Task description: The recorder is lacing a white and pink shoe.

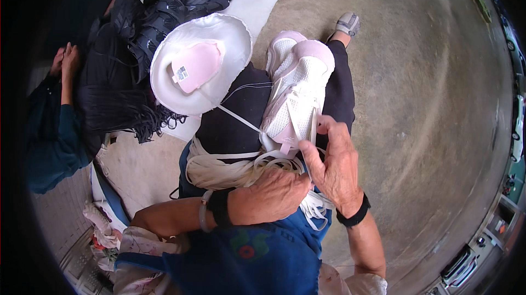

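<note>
A white and pink mesh sneaker (296,106) lies across my lap, toe pointing away, partly laced with flat white shoelaces. A second matching sneaker (281,46) shows behind its toe. My left hand (271,195) is closed just below the shoe's collar, pinching a white shoelace (309,174); its fingertips are mostly hidden. At the collar's right side, my right hand (335,163) has thumb and forefinger apart beside the lacing; its other fingers are curled. A bundle of loose white shoelaces (211,172) lies across my lap under my left hand.
Left of the sneakers, an upturned white hat-like holder (235,35) contains a pink shoe-tongue-shaped piece (198,67). Black shoes (164,15) and black laces (118,111) are heaped farther left. Another person's hands (67,59) are at the far left. Concrete floor (405,103) extends right.
</note>
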Tool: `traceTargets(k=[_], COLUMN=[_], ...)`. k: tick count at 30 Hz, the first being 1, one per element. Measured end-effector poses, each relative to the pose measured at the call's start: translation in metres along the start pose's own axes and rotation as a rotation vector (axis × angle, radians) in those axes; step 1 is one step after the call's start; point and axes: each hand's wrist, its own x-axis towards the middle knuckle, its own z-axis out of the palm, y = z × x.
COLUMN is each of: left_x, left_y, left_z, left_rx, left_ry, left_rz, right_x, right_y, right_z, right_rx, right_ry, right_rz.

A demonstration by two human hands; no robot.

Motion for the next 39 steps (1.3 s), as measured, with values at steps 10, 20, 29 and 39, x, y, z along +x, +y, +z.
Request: traceTargets(k=[10, 20, 29, 39], left_x=[-0.008, 0.015, 0.054, 0.053], left_y=[-0.012, -0.041, -0.074, -0.084], left_z=[0.018, -0.057, -0.062, -0.056], left_rx=[-0.056, -0.651, -0.315, -0.636], left_ry=[0.069, 0.597, 0.564, 0.529], left_rz=[0.056, -0.374, -0.412, -0.513], right_x=[-0.006, -0.001, 0.0, -0.004], right_y=[-0.013, -0.014, -0.003, -0.005], right_z=[0.012, 0.0, 0.0, 0.007], right_rx=[0.152, 0.535, 0.708, 0.708], right_ry=[-0.143, -0.229, -0.237, -0.236], right_rz=[0.201, 0.362, 0.353, 0.379])
